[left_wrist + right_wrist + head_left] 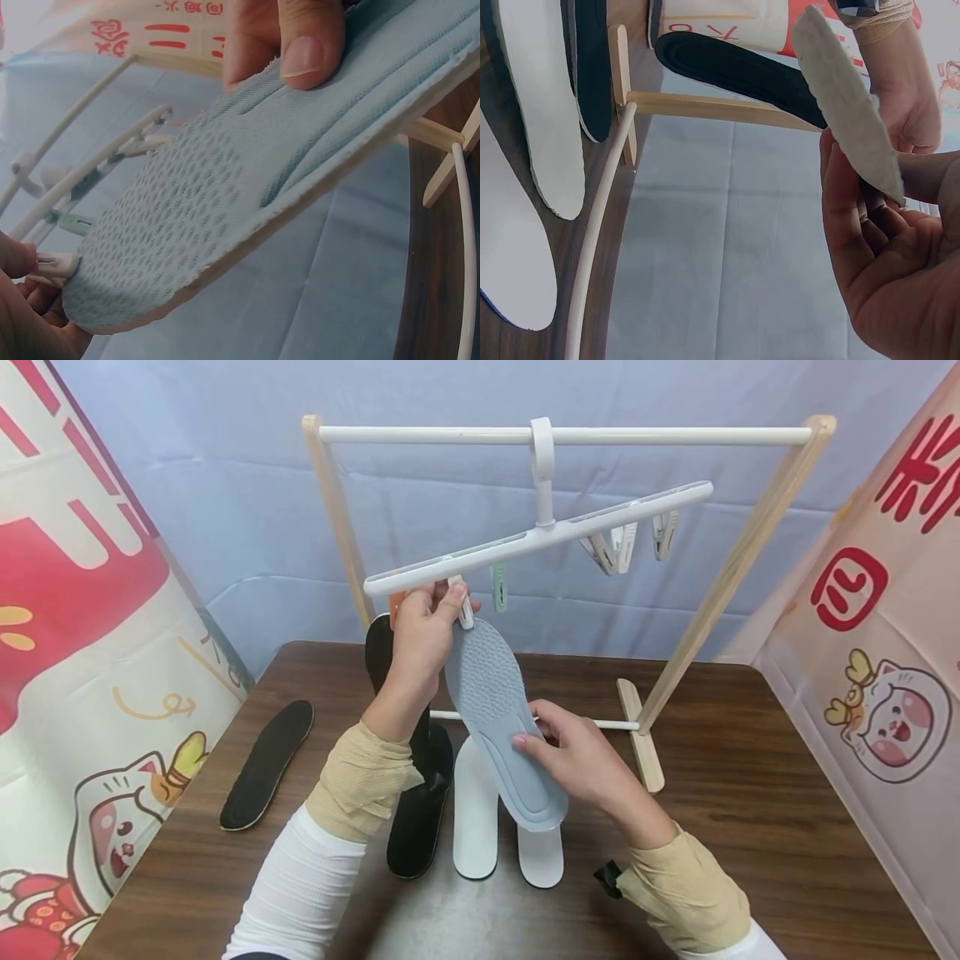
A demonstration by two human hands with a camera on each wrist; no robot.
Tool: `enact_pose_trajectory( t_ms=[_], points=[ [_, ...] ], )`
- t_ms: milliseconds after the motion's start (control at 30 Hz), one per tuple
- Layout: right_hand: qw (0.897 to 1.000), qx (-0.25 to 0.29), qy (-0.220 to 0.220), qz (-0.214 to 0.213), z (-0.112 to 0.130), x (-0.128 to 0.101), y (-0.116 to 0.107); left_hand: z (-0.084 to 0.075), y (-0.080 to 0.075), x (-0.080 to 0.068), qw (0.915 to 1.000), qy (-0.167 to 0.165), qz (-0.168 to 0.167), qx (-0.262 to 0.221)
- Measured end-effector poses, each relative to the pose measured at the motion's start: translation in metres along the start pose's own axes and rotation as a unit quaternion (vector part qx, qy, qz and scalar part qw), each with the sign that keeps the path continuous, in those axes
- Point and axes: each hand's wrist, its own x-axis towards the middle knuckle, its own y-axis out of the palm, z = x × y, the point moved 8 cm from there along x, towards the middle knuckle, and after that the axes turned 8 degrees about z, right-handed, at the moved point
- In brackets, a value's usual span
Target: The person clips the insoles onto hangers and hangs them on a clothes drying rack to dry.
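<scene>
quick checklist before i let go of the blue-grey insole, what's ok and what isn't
1. Blue-grey insole supported: ok, the right hand holds its lower part.
2. White clip at the insole's upper end: ok, the left hand pinches it there.
3. Clip's bite firm: cannot tell.
4. Hook over the white rail: ok.
5. Hanger bar level: cannot tell, it slants in the head view.

Insole [506, 718] below hanger [543, 534] on rack [450, 436]
</scene>
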Motion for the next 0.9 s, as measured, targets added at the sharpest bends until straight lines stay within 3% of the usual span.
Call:
enact_pose_trajectory(
  t_ms=[900],
  points=[
    [0.999,0.035,0.002,0.009,0.0058,0.0103,0.0047,0.0004,0.0014,0.0014,0.9998,0.018,0.004,-0.001]
  ],
)
